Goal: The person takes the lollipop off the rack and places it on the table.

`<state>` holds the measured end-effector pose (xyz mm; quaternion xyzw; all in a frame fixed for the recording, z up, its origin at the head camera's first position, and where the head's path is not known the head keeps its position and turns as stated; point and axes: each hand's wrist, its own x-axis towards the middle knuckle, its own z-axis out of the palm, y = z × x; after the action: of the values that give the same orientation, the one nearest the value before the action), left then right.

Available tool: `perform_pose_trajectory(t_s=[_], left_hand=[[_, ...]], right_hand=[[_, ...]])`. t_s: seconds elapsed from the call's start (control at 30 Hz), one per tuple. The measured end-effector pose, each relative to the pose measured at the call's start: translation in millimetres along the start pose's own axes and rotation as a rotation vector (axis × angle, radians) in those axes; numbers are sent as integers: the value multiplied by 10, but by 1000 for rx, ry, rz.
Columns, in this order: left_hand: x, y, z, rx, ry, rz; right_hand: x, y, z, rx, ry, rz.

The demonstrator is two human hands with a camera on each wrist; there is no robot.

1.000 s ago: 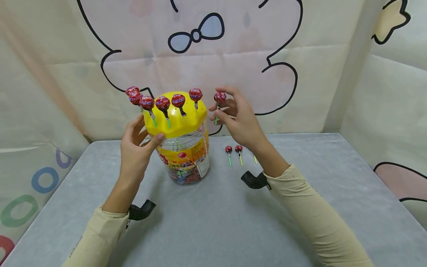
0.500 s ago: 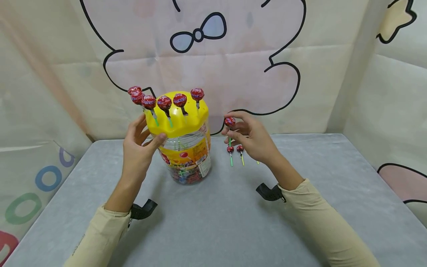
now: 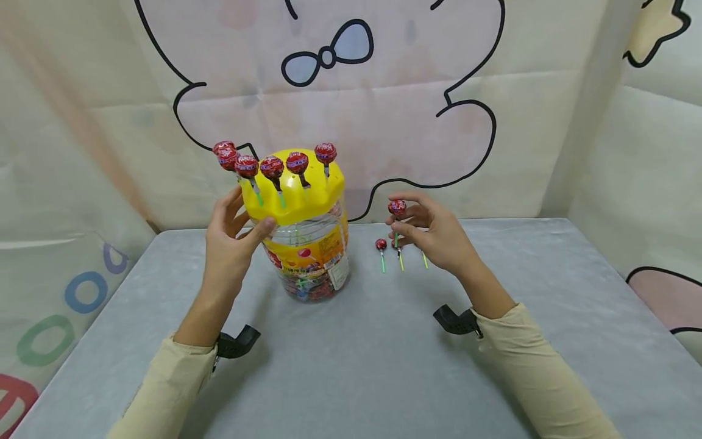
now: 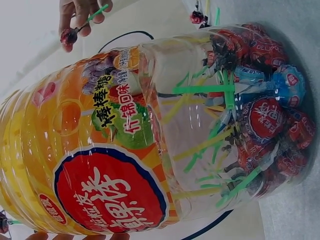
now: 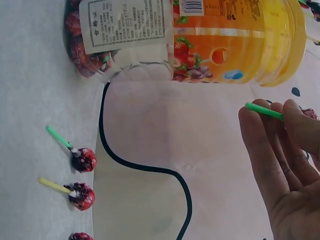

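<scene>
A clear plastic candy jar (image 3: 306, 247) with a yellow lid (image 3: 298, 198) stands on the table. Several red-wrapped lollipops (image 3: 272, 167) stick up from the lid by their sticks. At the jar's left side my left hand (image 3: 230, 250) grips it just under the lid, thumb in front. To the right, above the table, my right hand (image 3: 439, 238) pinches a red lollipop (image 3: 397, 207) upright; its green stick (image 5: 264, 110) shows between the fingers in the right wrist view. Inside the jar, many wrapped lollipops (image 4: 267, 117) lie at the bottom.
Below my right hand, three lollipops lie in a row on the grey table (image 3: 351, 366): one with a green stick (image 3: 382, 256), the others with yellow sticks (image 5: 54, 185). A fabric backdrop (image 3: 411, 140) with printed cartoon shapes rises behind the table.
My right hand has moved down and to the right, away from the lid, carrying the lollipop toward the row on the table. My left hand stays on the jar.
</scene>
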<state>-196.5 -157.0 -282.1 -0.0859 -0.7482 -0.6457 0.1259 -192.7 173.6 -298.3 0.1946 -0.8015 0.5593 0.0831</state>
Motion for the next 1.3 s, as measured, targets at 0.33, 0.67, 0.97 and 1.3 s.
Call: perform_pose_trajectory(t_s=[0.33,0.67,0.97,1.3], left_hand=[[8,-5,20,-14,-6,12],[18,-7,39,-15,-6,13],[-13,-25,7,-4,1,0],[13,-20,18,-3,-9,7]], right_hand=[[-5,45,-145,-42,49,81],[23,194,-264,-94,53,139],[62,408,-345,-144,24,225],[68,467,-456,-158,-47,263]])
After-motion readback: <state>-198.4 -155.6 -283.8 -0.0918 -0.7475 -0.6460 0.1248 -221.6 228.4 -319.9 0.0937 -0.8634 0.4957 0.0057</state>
